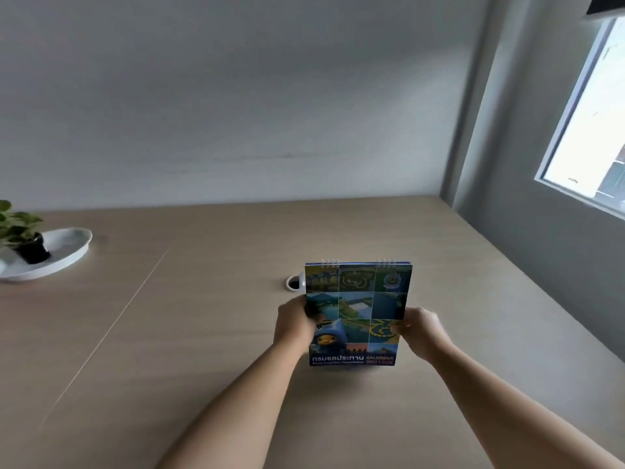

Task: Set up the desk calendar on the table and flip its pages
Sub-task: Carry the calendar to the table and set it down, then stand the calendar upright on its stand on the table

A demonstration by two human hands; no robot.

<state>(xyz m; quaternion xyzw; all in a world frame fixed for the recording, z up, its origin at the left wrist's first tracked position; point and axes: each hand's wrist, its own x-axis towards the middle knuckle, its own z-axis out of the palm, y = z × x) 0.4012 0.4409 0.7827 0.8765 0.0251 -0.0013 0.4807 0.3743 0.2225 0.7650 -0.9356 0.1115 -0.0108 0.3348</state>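
A desk calendar [356, 306] with a blue and green picture-grid cover and wire rings along its top edge stands upright over the light wooden table [203, 333], cover facing me. My left hand [294, 324] grips its left edge, thumb on the cover. My right hand [419, 328] grips its right edge at about the same height. The calendar's lower edge is at or just above the tabletop; I cannot tell if it touches. Its back and stand are hidden.
A white cup [295, 283] sits just behind the calendar's upper left corner, partly hidden. A white dish [67, 252] holding a small potted plant [18, 228] stands at the far left. A grey wall runs behind the table; a window [595, 130] is at the right.
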